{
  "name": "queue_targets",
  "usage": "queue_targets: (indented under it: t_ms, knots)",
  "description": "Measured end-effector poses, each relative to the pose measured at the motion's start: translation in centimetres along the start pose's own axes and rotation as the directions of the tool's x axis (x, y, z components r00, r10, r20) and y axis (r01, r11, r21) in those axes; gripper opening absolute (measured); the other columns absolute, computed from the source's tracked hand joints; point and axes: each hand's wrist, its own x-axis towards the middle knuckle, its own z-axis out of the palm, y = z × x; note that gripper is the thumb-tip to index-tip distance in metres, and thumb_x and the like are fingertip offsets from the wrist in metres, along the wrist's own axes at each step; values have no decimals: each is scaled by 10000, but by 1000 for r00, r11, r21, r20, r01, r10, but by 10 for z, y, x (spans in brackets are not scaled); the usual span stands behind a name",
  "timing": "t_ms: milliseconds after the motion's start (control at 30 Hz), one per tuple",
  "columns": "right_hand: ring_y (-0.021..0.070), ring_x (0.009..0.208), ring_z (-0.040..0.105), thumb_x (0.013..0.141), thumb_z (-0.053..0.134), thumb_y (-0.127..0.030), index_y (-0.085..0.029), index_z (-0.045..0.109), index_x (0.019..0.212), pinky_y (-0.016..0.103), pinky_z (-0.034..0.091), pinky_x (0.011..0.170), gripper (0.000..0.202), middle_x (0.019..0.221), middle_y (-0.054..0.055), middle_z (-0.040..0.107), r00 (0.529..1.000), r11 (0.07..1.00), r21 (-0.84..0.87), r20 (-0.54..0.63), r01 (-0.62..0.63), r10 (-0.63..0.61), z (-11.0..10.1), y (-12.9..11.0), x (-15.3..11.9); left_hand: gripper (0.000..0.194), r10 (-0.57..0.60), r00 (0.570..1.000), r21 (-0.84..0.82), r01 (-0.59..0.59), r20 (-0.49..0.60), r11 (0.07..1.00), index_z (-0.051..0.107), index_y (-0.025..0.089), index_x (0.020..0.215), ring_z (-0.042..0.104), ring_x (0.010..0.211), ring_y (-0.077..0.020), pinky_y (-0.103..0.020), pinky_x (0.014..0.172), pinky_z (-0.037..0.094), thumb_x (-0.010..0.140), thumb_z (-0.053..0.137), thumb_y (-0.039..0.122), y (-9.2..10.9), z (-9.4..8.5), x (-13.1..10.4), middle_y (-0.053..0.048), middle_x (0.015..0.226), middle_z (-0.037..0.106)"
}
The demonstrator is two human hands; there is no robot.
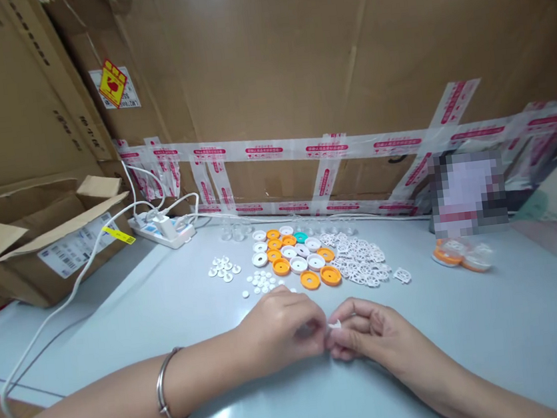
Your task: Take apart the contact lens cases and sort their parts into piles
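Over the near part of the table, my left hand [286,323] and my right hand [367,330] meet fingertip to fingertip. Between them shows a small white plastic piece [335,325], pinched by the right thumb and fingers. The left fingers are pressed together at its other end; what they grip there is mostly hidden. Beyond the hands lie orange round caps [310,280] and white round caps [298,264], with one green cap [300,237]. White openwork plastic pieces [359,260] are heaped to their right, and one lone openwork piece [401,276] lies apart. Small white discs [261,281] are scattered left of the caps.
White hooked pieces [223,269] and clear cups [235,230] lie farther left. A power strip [163,230] with white cables stands near an open cardboard box [46,249]. Clear-and-orange round items [462,256] sit at right. A large taped carton [265,90] walls off the back.
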Motion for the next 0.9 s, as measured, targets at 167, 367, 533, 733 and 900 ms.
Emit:
queue_targets:
  t_ms: [167,367,533,733,900]
  knots:
    - [100,641,614,668,709,-350,-150,567,830,222,479,651,293,662,11,669,1000,1000,-10,6,-12,12,-2,0,0,80,-26,997,-66,30,69,997,605,161,758,589,635,-95,-225,642,414,769,529,185,-2,-6,0,3,665,647]
    - [116,729,652,709,681,-338,-127,612,930,233,514,739,313,814,67,703,998,996,75,-47,-41,44,-9,-1,3,96,-350,921,-311,388,172,868,622,148,767,565,652,-95,-202,609,417,772,531,177,-6,-10,7,-13,719,642]
    - [127,822,663,742,666,-280,-130,635,930,206,517,813,242,841,65,705,991,966,251,-104,-59,88,-19,-6,8,155,-506,793,-660,584,339,472,586,109,747,574,621,-92,-224,651,444,783,562,258,-15,-7,12,-22,682,635]
    - [141,832,670,741,665,-209,-113,629,916,222,520,844,203,825,77,708,989,925,373,-95,-70,113,-24,-7,10,209,-525,748,-757,597,406,265,601,93,764,578,613,-81,-215,662,431,745,636,298,-13,-8,14,-22,679,643]
    - [135,815,675,742,662,-191,-110,625,905,194,535,800,186,827,78,711,988,915,394,-79,-89,130,-23,-6,9,207,-523,744,-774,592,416,227,606,95,779,577,617,-76,-207,649,430,742,647,294,-14,-8,13,-20,682,645]
